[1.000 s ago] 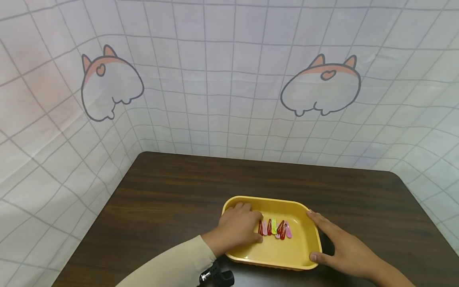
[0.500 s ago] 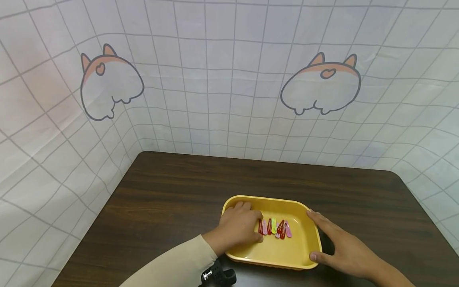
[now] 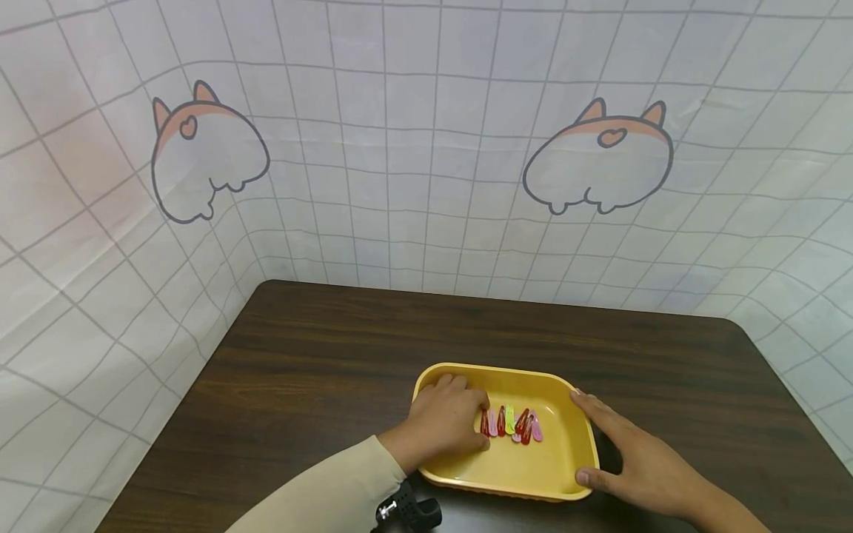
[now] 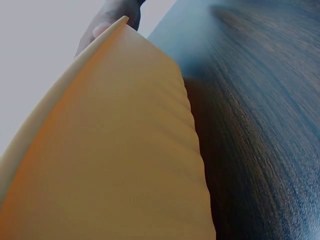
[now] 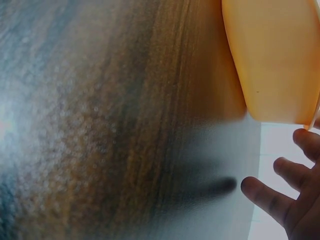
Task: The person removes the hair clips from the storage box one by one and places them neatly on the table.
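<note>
A yellow tray [image 3: 526, 472] sits on the dark wooden counter [image 3: 346, 333], well forward of the back edge and roughly midway between the left and right edges, a spot that seems chosen so both hands can reach in comfortably. Inside, small hair clips [image 3: 501, 421] lie in a short row across the tray's middle: red, pink and one yellow-green clip [image 3: 509, 418]. Most point from the tray's near edge to its far edge, standing side by side, which probably makes each easy to tell from its neighbour; toward the right end some crowd or overlap, and a pink clip [image 3: 537, 427] leans at the end.

The left hand [image 3: 443, 418] reaches over the tray's left edge, its thumb and forefinger parted at either end of the leftmost red clip [image 3: 484, 423]. Whether it grips that clip or anything under the palm cannot be told, since the hand hides it. The right hand [image 3: 640, 463] is spread, fingers extended and curled round nothing, with a fingertip at the far right corner and the thumb at the right edge near the front corner, presumably to keep the tray from sliding.
</note>
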Available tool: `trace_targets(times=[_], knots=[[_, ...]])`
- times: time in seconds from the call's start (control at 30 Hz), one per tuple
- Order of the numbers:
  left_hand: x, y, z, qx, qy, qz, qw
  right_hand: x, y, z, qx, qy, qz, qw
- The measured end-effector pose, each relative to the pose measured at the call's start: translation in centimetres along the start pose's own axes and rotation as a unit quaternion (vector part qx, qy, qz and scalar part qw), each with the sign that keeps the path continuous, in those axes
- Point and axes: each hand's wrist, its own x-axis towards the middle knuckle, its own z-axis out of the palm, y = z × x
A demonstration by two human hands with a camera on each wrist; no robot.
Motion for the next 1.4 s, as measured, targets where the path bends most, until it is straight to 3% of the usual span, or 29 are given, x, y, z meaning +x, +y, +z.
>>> trace_targets(times=[0.53,0.87,1.1,1.4], knots=[[0.1,0.0,-1.0,-0.05,-0.007,-0.015,0.9986,0.2,0.0,-0.5,-0.006,-0.002,-0.012,1.0],[0.3,-0.6,-1.5,-0.12,-0.008,0.024,0.9925,0.3,-0.2,-0.5,-0.01,-0.001,-0.011,1.0],[0.2,-1.1,-2.0,-0.127,0.007,0.04,0.991,0.3,-0.2,-0.5,-0.013,0.004,-0.018,1.0],[-0.2,-1.5,-3.2,-0.152,0.02,0.035,0.9876,0.2,-0.1,-0.4,-0.012,0.01,-0.014,1.0]])
